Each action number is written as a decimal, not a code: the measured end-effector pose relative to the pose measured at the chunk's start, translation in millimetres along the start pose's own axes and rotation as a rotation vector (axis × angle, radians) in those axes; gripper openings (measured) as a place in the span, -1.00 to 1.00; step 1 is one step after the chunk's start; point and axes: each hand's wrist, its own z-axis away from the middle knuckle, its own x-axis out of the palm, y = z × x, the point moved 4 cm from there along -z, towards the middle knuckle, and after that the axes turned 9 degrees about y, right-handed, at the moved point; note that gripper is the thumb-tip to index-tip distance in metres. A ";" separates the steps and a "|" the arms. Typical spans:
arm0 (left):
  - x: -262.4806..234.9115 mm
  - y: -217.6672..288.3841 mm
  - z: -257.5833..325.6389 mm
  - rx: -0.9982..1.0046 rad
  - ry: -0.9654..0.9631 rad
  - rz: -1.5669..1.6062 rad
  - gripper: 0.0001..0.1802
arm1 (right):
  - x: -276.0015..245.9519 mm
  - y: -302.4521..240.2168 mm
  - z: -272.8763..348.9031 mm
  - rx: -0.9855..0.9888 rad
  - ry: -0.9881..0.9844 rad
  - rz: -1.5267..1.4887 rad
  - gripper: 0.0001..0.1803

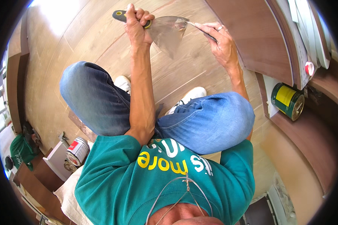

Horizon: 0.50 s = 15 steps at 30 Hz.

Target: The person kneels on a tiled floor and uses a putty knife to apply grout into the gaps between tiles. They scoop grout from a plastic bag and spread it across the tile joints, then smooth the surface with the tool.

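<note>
Knees bent over the wood floor (64, 48); left hand (136, 23) fists the putty knife (165, 30), handle toward 9 o'clock, right hand (221, 41) pinches a small scraper (208, 34) on its blade edge.

Green can (288, 101) with yellow label (lying sideways) right; red-and-white tin (77, 150) lower left.

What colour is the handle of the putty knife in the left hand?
Black with a yellow-green band, on the putty knife handle gripped by the left hand; head view.
</note>
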 end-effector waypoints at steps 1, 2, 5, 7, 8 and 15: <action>-5.0 1.1 -1.7 -0.005 -0.006 0.000 -0.69 | 5.2 -4.2 -7.3 -0.003 -0.053 0.026 -0.58; -11.9 1.3 -7.5 -0.041 -0.022 0.037 -0.68 | 13.2 -7.1 -11.2 -0.045 -0.100 0.079 -0.54; -27.2 4.2 -14.5 0.040 0.054 -0.041 -0.67 | 39.9 -15.4 -13.1 -0.103 -0.246 0.154 -0.46; -34.1 3.3 -16.2 0.117 0.133 -0.117 -0.61 | 52.3 -19.0 -2.6 -0.043 -0.352 0.100 -0.46; -35.9 3.9 -18.0 0.153 0.170 -0.158 -0.58 | 56.7 -21.3 3.2 -0.024 -0.409 0.063 -0.48; -63.6 23.4 -31.3 0.188 0.330 -0.195 -0.54 | 38.1 64.5 26.0 0.398 -0.295 0.023 -0.62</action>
